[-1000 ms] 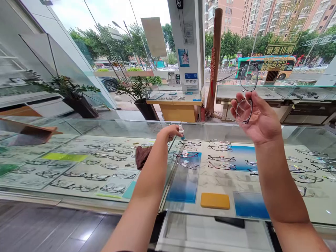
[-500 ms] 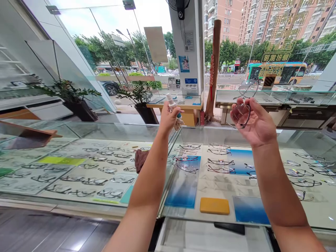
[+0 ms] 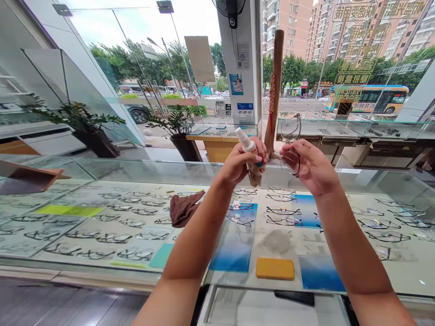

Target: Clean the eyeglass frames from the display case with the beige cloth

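My left hand (image 3: 245,156) is wrapped round a small white-topped spray bottle (image 3: 247,144), with a crumpled light brown cloth (image 3: 254,175) hanging beneath it. The bottle's nozzle tilts up and to the left. To its right, my right hand (image 3: 317,166) pinches a pair of glasses (image 3: 299,149) with thin rims, held on end with one lens above the other. The fingers are behind the lower lens and show through it. Both hands are raised above the glass counter, close to each other but apart. A dark brown cloth (image 3: 186,208) lies on the counter left of my left forearm.
Rows of spectacle frames (image 3: 283,220) lie inside the glass display counter (image 3: 272,285). A yellow glasses case (image 3: 274,269) is near its front edge. Beyond stand a potted plant (image 3: 175,121), a wooden post (image 3: 276,81) and more display cases (image 3: 377,129).
My left hand has moved right with the spray bottle. My right hand has moved left and slightly down with the glasses, so the two are closer. The view has shifted slightly.
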Demonstrator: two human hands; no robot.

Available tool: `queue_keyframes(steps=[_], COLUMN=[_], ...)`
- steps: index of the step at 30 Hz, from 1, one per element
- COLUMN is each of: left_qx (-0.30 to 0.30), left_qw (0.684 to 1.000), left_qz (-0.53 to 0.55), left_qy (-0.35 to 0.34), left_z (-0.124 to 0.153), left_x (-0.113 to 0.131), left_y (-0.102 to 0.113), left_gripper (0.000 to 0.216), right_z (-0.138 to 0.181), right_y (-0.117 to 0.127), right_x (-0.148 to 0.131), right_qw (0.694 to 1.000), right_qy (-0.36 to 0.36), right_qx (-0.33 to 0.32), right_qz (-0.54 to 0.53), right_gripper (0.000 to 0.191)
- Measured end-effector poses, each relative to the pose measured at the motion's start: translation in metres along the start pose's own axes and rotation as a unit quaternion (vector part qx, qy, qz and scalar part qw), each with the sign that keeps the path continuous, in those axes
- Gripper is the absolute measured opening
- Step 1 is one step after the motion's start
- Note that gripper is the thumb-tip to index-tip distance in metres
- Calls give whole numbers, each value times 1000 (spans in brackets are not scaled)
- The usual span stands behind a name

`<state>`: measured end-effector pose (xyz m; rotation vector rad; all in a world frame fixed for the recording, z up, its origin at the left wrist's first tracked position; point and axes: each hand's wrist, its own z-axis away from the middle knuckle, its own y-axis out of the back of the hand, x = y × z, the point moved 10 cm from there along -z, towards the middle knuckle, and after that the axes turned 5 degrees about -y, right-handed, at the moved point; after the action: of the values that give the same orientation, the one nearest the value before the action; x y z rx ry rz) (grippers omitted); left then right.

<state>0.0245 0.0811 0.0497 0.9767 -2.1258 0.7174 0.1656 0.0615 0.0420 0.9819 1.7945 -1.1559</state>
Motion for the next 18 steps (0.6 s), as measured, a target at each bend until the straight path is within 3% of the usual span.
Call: queue_keyframes(steps=[4, 9, 14, 18], left_qx=[42, 83, 139, 125], left_qw=[999, 986, 923, 890], left_qz=[-30, -141, -347, -424], left_qy=[-10, -21, -91, -109], left_z=[-4, -6, 0, 2], left_x=[-3, -6, 10, 14], left_y=[11, 25, 35, 29], left_gripper=[21, 68, 68, 63], right_z=[-1, -5, -8, -7], right_y=[-5, -9, -13, -18], right_x=[8, 19, 25, 26], right_qw=[999, 998, 996, 993], right_qy=[-24, -28, -13, -4], right_qx=[-13, -14, -22, -32], right_qz=[17, 48, 87, 113], right_gripper=[28, 32, 31, 28])
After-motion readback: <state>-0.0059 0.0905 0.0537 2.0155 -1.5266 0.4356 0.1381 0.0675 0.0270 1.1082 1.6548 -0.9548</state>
